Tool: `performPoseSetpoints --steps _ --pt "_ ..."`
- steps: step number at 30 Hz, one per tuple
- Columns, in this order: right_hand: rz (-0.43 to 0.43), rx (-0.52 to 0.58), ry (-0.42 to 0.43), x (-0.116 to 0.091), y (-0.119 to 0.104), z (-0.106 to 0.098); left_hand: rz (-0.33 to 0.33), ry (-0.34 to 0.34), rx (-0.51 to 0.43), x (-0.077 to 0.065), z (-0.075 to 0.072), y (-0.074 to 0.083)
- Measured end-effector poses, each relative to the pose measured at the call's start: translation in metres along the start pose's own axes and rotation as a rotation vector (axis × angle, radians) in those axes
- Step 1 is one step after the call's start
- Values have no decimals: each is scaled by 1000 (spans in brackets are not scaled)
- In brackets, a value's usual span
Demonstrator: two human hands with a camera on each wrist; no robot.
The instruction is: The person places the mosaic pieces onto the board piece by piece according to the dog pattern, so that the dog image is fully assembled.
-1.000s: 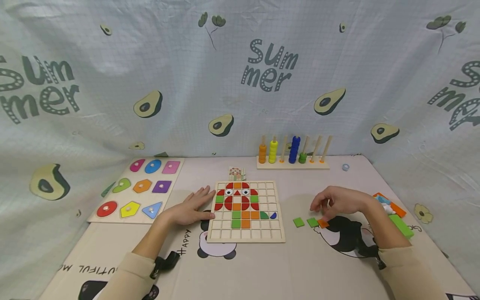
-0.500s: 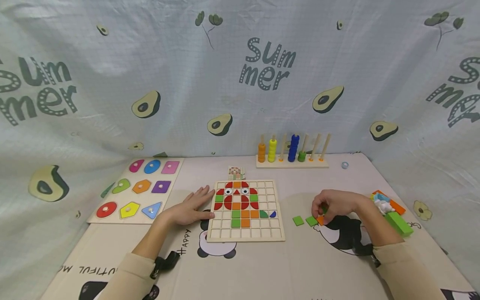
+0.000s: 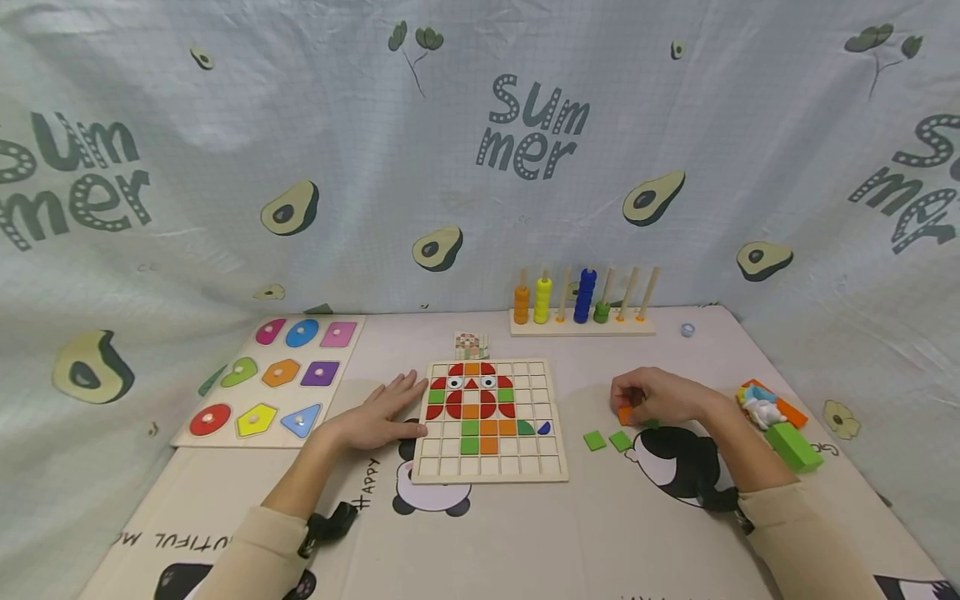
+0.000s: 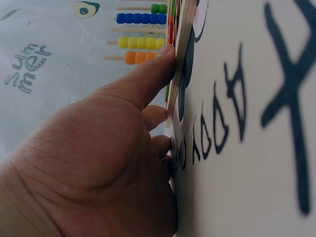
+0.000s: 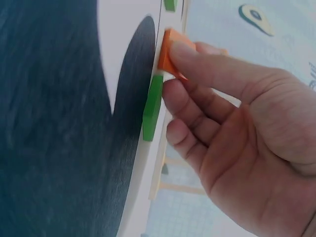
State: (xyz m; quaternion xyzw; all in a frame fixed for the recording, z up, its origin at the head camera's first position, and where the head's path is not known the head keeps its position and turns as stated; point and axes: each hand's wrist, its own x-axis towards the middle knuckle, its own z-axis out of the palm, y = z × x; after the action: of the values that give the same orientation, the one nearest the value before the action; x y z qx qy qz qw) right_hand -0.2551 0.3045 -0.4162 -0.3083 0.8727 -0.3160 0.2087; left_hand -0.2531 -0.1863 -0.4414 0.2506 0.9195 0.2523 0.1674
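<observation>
Between thumb and fingers, my right hand (image 3: 663, 397) pinches an orange square tile (image 5: 167, 52). Just beneath that hand lies a green tile (image 5: 153, 108), mostly covered in the head view. Two more green square tiles (image 3: 607, 440) lie to its left on the cloth. My left hand (image 3: 381, 414) rests spread at the left edge of a wooden grid board (image 3: 528, 467), its thumb on the frame in the left wrist view. Red, orange and green tiles with two eye pieces form a figure on the board. A blue half-round piece (image 3: 544, 427) sits in a right-hand cell.
A small picture card (image 3: 471, 345) lies behind the board. At the back stands a bead-and-peg counter (image 3: 582, 323). A shape puzzle board (image 3: 251, 400) lies at left. Green and orange blocks with a white figure (image 3: 793, 447) are by my right forearm. A small ring-like item (image 3: 687, 330) lies back right.
My right hand has picked up the orange tile and carried it a little left and away from me. The green tile beneath it now shows beside the hand. My left hand stays put.
</observation>
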Motion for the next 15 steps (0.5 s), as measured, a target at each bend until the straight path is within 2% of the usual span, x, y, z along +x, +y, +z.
performPoseSetpoints --steps 5,10,15 --pt "-11 -43 101 7 -2 0 -3 -1 5 0 0 -1" --pt "-37 -78 193 15 -13 -4 -5 -7 -4 0 0 -2" --pt "-97 -18 208 34 -34 -3 -9 -6 -4 0 0 -2"
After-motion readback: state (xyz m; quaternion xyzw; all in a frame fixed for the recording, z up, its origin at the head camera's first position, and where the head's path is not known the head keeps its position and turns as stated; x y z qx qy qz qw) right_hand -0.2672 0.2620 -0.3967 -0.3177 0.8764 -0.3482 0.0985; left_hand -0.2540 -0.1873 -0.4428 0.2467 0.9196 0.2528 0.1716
